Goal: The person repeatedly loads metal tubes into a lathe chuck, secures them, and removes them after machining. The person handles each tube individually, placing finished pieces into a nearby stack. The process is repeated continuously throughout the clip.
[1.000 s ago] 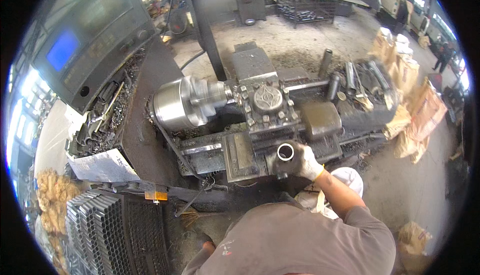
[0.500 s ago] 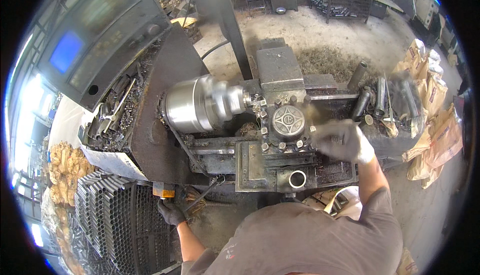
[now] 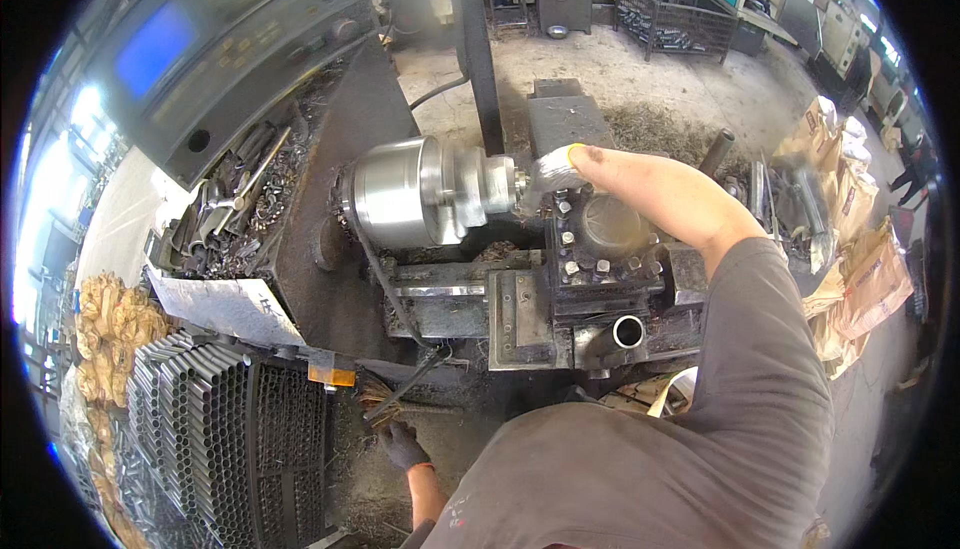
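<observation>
While the right hand (image 3: 553,171) reaches across the lathe, its light glove is at the gap between the one chuck (image 3: 400,194) and the one tool post (image 3: 610,229), just beside the chuck's front end. The glove is blurred and its fingers are turned away, so one cannot tell how far they are open, nor whether they grip something there. The left hand (image 3: 403,446), in a dark glove, is low, just below the free end of one slanted lever (image 3: 405,391); its fingers look a little bent, but whether they are apart or closed on something cannot be told. At the front of the carriage there is one short metal tube (image 3: 603,345), which shows its round open mouth, well apart from both hands. The tool post carries several square-headed bolts, partly covered by the right forearm (image 3: 650,184), so their full number is not certain. To the left are one blue lit screen (image 3: 157,49), one amber block (image 3: 330,376) and one big stack of steel tubes (image 3: 190,419), too many for counting. Behind the carriage, one dark tube (image 3: 717,152) stands slightly tilted, and farther right several brown paper sacks (image 3: 865,284) overlap.
</observation>
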`<state>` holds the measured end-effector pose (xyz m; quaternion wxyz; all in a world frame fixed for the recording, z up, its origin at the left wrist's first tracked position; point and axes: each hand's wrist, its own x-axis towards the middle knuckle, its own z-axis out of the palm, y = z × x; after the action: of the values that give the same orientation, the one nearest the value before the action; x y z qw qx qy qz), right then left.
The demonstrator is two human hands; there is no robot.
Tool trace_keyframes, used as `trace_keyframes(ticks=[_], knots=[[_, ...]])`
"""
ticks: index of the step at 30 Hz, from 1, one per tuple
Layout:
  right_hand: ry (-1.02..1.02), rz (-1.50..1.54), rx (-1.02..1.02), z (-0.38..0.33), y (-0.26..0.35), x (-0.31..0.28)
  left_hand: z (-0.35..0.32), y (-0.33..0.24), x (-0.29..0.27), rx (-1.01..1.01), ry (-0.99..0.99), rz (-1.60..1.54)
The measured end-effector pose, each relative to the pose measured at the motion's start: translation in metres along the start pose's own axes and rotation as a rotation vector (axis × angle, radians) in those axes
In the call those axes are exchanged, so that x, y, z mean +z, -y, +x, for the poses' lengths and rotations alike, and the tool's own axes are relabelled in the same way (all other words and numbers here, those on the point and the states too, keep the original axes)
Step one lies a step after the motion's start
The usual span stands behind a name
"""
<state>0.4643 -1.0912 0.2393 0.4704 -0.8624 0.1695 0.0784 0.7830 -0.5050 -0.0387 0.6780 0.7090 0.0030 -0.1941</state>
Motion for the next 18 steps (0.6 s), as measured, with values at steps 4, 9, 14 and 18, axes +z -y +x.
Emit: trace_keyframes(ticks=[4,9,14,18], knots=[[-0.253,0.163,0.168,0.006,-0.031,-0.004,0.005,0.060,-0.055,-0.292,0.165,-0.257],[-0.530,-1.254,0.543,-0.059,-0.078,-0.093,-0.004,0.116,-0.120,-0.407,0.241,0.359],[-0.971,-0.826,0.677,-0.073,-0.115,-0.094,-0.019,0.132,-0.147,-0.435,0.456,0.822],[-0.298,-0.737,0.087,-0.002,-0.044,-0.048,-0.014,0.134,-0.134,-0.384,0.563,0.931]])
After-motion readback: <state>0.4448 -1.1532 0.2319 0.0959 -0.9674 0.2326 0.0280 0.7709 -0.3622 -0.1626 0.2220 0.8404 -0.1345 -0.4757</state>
